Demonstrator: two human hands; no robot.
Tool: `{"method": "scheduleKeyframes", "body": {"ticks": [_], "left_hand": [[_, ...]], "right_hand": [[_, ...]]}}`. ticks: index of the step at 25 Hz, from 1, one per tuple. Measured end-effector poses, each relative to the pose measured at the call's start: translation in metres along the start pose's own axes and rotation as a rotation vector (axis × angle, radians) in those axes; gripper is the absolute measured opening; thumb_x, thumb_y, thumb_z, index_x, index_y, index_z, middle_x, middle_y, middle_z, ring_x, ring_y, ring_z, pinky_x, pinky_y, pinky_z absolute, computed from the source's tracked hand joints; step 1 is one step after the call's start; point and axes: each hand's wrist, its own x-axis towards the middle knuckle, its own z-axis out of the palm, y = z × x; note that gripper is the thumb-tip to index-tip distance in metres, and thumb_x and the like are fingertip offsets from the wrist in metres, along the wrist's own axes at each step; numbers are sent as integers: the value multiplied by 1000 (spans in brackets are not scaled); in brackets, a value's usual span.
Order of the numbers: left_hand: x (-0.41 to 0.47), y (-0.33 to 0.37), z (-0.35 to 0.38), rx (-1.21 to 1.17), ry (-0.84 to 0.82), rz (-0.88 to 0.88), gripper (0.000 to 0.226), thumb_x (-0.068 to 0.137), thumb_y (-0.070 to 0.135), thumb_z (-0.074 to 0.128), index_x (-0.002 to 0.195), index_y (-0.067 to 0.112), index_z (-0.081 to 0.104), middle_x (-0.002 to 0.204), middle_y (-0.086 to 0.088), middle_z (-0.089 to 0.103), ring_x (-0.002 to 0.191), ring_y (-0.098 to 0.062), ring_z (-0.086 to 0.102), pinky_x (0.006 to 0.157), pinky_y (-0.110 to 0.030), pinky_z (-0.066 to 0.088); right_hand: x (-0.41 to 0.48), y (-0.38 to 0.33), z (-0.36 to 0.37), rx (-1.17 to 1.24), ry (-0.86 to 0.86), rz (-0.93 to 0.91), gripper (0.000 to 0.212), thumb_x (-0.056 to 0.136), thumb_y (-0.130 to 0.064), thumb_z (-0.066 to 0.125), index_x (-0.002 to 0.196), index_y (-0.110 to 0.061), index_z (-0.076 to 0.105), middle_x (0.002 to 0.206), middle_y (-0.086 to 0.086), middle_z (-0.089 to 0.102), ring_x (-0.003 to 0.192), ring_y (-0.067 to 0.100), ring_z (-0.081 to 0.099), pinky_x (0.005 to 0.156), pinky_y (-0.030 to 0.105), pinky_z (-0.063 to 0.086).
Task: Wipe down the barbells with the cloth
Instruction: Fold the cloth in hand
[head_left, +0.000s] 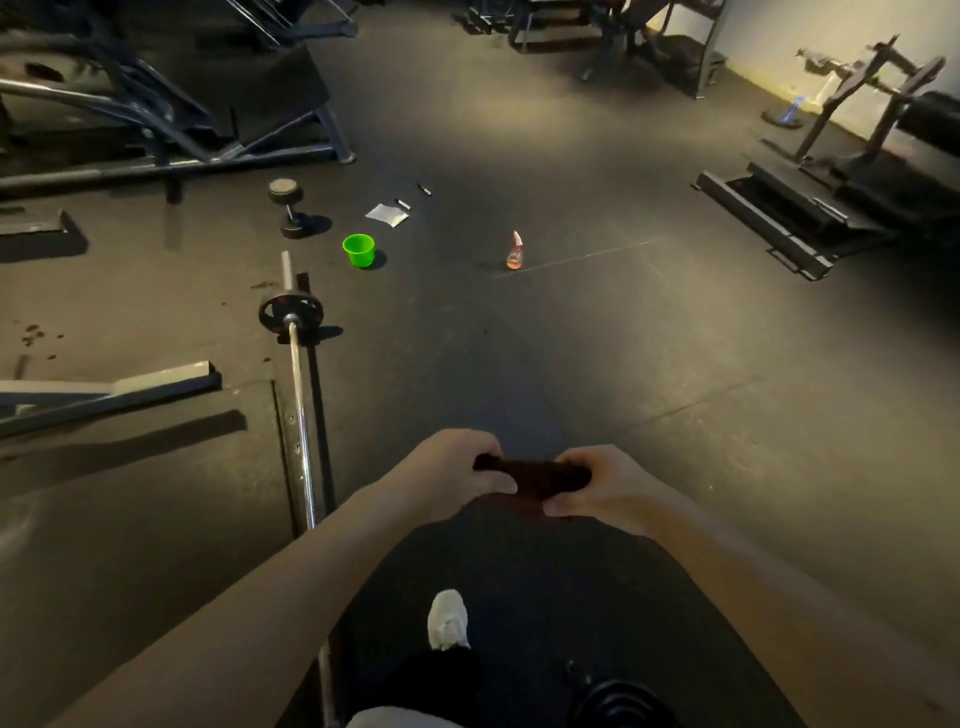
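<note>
A dark folded cloth (535, 475) is held in front of me between both hands. My left hand (452, 475) grips its left end and my right hand (597, 486) grips its right end, fingers curled round it. A chrome barbell (298, 405) lies on the floor to the left of my arms, running away from me, with a black plate (291, 312) near its far end. Its near part is hidden behind my left forearm. The hands are to the right of the bar and do not touch it.
On the dark rubber floor ahead stand a green bucket (359, 250), a spray bottle (515, 252) with orange liquid, a dumbbell (288, 208) and a small white packet (387, 214). Gym machines line the left, back and right. My white shoe (448, 618) and another plate (618, 704) are below.
</note>
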Motion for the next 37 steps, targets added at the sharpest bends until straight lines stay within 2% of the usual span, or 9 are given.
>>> {"method": "scheduleKeyframes", "body": {"ticks": [4, 9, 15, 19, 21, 24, 30, 34, 37], "left_hand": [[90, -38, -87, 19, -31, -107, 15, 89, 36, 75, 101, 30, 68, 100, 12, 59, 90, -6, 60, 86, -33, 57], [203, -96, -153, -427, 190, -351, 14, 92, 35, 71, 100, 27, 63, 94, 1, 70, 84, -13, 69, 85, -40, 61], [401, -164, -235, -540, 438, -493, 24, 95, 38, 69, 110, 26, 56, 102, 3, 66, 92, -9, 65, 82, -31, 58], [537, -201, -315, -670, 479, -591, 51, 84, 27, 82, 125, 23, 51, 113, 2, 62, 104, -17, 64, 78, -30, 59], [591, -221, -353, -692, 538, -627, 52, 85, 19, 81, 128, 19, 50, 113, 0, 61, 105, -19, 63, 80, -31, 59], [659, -262, -405, -707, 652, -672, 49, 88, 17, 78, 129, 18, 51, 113, 1, 61, 107, -18, 61, 83, -25, 50], [797, -411, -495, -751, 795, -752, 54, 90, 18, 75, 138, 19, 51, 121, 3, 60, 112, -16, 60, 98, -35, 52], [894, -553, -550, -791, 767, -804, 40, 89, 18, 73, 126, 21, 56, 108, 5, 63, 105, -20, 64, 94, -39, 53], [958, -664, -586, -812, 695, -850, 31, 89, 18, 72, 115, 21, 56, 105, 2, 65, 102, -22, 64, 90, -38, 51]], "right_hand": [[109, -66, -88, -144, -5, -52, 17, 86, -21, 80, 94, -29, 67, 91, -8, 69, 83, 2, 65, 68, 15, 46], [264, -111, -159, -50, 89, -107, 15, 88, -19, 77, 95, -23, 65, 90, -1, 70, 75, 6, 68, 61, 19, 53], [506, -146, -246, -28, 89, -163, 15, 92, -26, 74, 100, -26, 61, 98, -3, 67, 89, 12, 67, 79, 34, 58], [662, -198, -324, -1, -14, -143, 24, 87, -31, 80, 99, -26, 60, 97, -4, 66, 87, 8, 65, 67, 23, 51], [724, -224, -358, 7, -108, -133, 38, 80, -30, 87, 108, -25, 62, 104, -4, 67, 95, 11, 67, 77, 30, 58], [817, -271, -392, -106, -100, -152, 47, 78, -24, 87, 116, -21, 60, 108, -2, 65, 102, 17, 65, 91, 41, 58], [1033, -367, -400, -155, -38, -218, 41, 85, -20, 81, 120, -19, 59, 103, -7, 61, 100, 15, 61, 90, 35, 55], [1199, -417, -378, -234, -109, -168, 27, 93, -20, 73, 115, -20, 58, 100, -8, 61, 94, 9, 61, 89, 33, 56], [1325, -454, -352, -224, -140, -74, 29, 90, -21, 76, 113, -20, 58, 93, -14, 58, 91, 10, 59, 79, 22, 46]]}}
